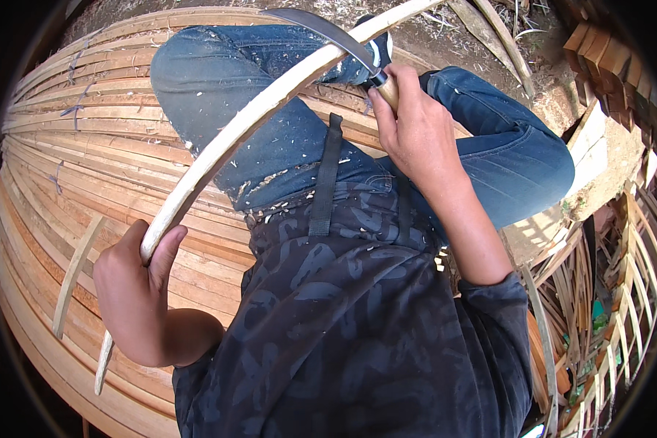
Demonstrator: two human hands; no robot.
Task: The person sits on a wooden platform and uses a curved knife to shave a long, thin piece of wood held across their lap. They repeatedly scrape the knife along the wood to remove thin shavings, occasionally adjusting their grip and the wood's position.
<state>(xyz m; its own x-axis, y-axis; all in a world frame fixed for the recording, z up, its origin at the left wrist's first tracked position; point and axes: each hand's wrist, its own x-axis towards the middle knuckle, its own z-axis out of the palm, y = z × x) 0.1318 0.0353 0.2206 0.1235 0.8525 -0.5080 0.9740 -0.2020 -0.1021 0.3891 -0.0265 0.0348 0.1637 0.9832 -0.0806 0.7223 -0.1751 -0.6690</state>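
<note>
My left hand [135,292] grips the near end of a long pale wooden strip [248,117] that runs up and to the right across my lap. My right hand [412,128] is closed on the wooden handle of a curved-blade knife [328,33]; the dark blade lies against the strip near its far part. Small wood shavings are scattered on my blue jeans [270,95] and dark patterned shirt [358,321].
A large stack of long split wooden strips [73,146] covers the left side. A loose short strip [73,274] lies on it near my left hand. Curved strips and offcuts are piled at the right [606,292], with brick-coloured blocks [606,58] at the upper right.
</note>
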